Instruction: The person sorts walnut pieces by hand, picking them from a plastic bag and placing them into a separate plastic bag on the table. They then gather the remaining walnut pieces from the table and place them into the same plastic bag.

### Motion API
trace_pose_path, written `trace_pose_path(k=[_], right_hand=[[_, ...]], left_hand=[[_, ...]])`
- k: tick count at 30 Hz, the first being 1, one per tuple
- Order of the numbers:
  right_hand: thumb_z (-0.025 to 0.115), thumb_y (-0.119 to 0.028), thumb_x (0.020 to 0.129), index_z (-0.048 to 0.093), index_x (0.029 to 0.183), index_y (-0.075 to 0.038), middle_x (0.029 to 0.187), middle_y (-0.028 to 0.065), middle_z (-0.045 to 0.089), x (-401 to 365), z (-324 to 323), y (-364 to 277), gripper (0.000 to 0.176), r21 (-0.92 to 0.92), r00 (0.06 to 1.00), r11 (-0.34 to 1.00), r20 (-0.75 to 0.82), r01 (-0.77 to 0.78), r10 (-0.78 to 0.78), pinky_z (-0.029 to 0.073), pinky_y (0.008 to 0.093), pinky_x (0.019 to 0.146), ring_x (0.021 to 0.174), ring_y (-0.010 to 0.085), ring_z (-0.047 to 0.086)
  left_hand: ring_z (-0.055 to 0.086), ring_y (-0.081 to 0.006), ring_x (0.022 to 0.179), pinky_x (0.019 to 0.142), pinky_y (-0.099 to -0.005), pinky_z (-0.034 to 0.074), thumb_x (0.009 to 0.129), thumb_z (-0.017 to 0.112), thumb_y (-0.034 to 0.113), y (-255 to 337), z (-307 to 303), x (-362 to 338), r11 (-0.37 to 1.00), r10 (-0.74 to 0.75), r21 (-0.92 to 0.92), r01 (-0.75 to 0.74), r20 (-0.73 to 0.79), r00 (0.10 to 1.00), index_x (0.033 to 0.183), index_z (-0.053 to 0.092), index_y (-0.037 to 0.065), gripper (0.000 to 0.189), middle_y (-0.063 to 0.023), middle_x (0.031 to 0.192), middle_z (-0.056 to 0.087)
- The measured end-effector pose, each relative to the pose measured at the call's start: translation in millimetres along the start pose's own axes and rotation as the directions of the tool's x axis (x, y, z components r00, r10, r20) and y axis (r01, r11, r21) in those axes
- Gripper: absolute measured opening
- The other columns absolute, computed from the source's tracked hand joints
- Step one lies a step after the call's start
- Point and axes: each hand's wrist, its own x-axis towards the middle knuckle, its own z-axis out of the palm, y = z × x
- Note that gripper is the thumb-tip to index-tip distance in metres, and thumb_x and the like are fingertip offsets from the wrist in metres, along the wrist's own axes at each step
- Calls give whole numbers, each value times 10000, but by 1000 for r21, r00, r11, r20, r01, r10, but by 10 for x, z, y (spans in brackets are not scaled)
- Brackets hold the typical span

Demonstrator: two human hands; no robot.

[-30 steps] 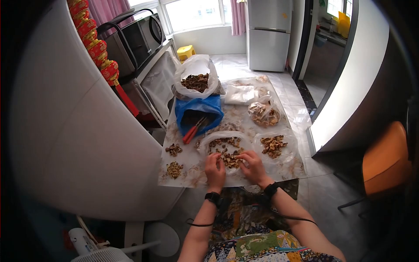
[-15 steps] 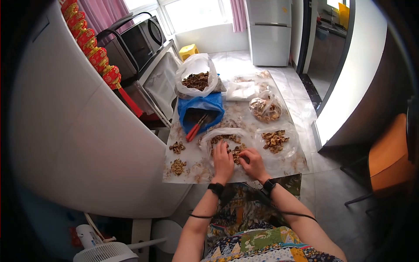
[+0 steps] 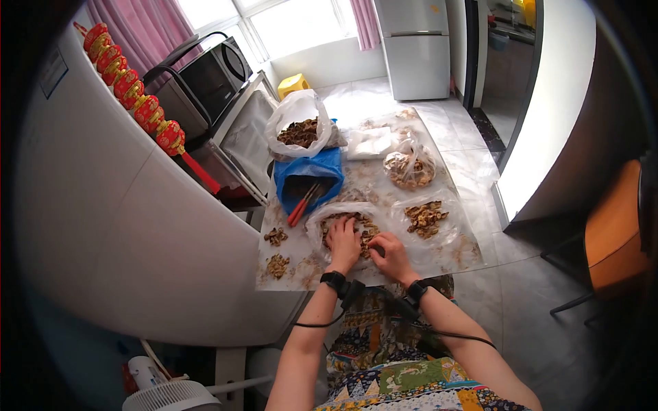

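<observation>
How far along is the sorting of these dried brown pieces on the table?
Done, apparently: two small brown piles on the left and a larger pile on clear plastic to the right. In hand: the left hand and right hand both rest in the middle pile of brown pieces. Left, likely: that middle pile, plus the full white plastic bag behind.

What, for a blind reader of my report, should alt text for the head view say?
The left hand and right hand rest on brown dried pieces in a clear bag on a table; a blue bag lies beyond.
</observation>
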Motion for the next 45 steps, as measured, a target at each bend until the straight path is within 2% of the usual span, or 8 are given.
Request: trace_pose_path(k=[2,5,6,12,18,27,39,45], right_hand=[[712,-49,826,702,956,-23,996,133,664,-3,-2,-20,133,9,1000,1000,0,-16,16,528,399,819,947,328,650],[708,-48,829,700,957,-19,995,132,663,-4,-9,-38,132,18,999,999,5,-39,39,531,391,804,938,318,653],[707,-48,830,700,957,-18,994,132,663,-7,-9,-42,131,21,999,999,9,-47,46,532,388,799,935,314,655],[711,-49,829,703,961,-16,1005,132,668,15,-27,-77,137,-13,999,999,10,-30,30,536,375,801,936,309,659],[693,-35,831,702,937,-12,994,141,669,29,-27,-129,108,-7,996,996,20,-84,84,542,391,827,955,324,658],[687,-29,832,700,925,-9,969,131,667,22,-27,-111,96,-21,998,998,30,-61,61,528,388,796,924,317,649],[689,-27,827,698,912,-12,957,134,669,11,-21,-108,86,-11,998,998,18,-65,65,527,399,820,938,325,646],[692,-27,825,697,907,-14,955,129,669,26,-36,-112,83,-20,998,999,32,-48,49,527,399,820,937,322,647]], left_hand=[[481,-337,1332,1121,-502,343,882,643,100,10,-13,-119,984,121,-117,-137,-133,984,1274,628,86,393,-122,1350,589],[577,-358,1204,1054,-457,435,892,583,1,90,-256,-269,952,187,-194,-238,-248,951,1174,672,35,297,-148,1293,635],[616,-351,1137,995,-430,484,891,543,-61,160,-308,-322,939,151,-245,-242,-338,929,1097,691,17,266,-149,1210,664],[650,-322,1040,882,-390,522,902,536,-84,16,-268,-410,924,2,-350,-153,-395,918,1065,679,21,241,-133,1104,668],[658,-307,1003,858,-381,524,927,542,-58,47,-291,-450,894,-137,-443,-69,-415,899,1043,669,24,191,-124,1088,673],[638,-330,1015,878,-408,518,943,558,-26,11,-250,-481,942,-45,-301,-148,-550,834,1024,655,24,136,-139,1081,658],[545,-346,1126,987,-456,442,869,631,3,15,-180,-443,992,18,-103,-68,-431,902,1104,652,16,236,-136,1114,627],[542,-331,1087,962,-444,450,839,677,11,53,-210,-443,989,-2,-134,-60,-421,907,992,647,34,158,-123,1041,606]])
